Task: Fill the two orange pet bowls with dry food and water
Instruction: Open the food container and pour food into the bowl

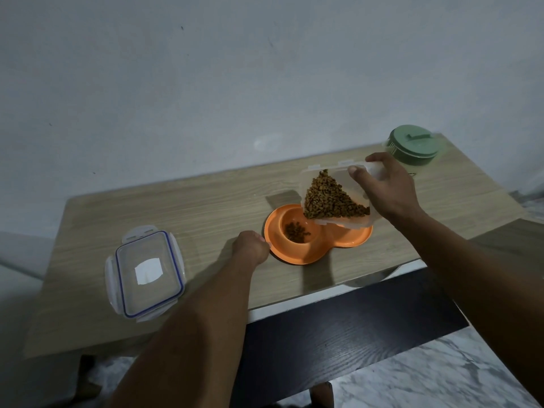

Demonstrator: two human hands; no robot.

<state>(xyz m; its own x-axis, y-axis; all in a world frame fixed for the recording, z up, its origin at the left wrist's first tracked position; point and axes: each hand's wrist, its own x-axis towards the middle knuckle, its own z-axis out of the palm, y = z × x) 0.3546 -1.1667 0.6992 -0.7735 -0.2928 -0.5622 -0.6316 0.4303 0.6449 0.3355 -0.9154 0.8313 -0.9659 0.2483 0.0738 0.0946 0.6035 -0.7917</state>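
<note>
An orange double pet bowl [297,254] sits on the wooden table [206,195]. Its left well holds a small heap of brown dry food [295,231]; the right well is mostly hidden. My right hand [385,189] grips a clear plastic container [332,195], tilted over the bowl with kibble piled in its lower corner. My left hand [253,245] rests at the bowl's left rim, fingers curled against the edge.
The container's clear lid with a blue seal [147,272] lies on the table at the left. A green lidded jug [415,145] stands at the far right corner. A dark wooden surface [338,343] runs below the table's front edge, over a marble floor.
</note>
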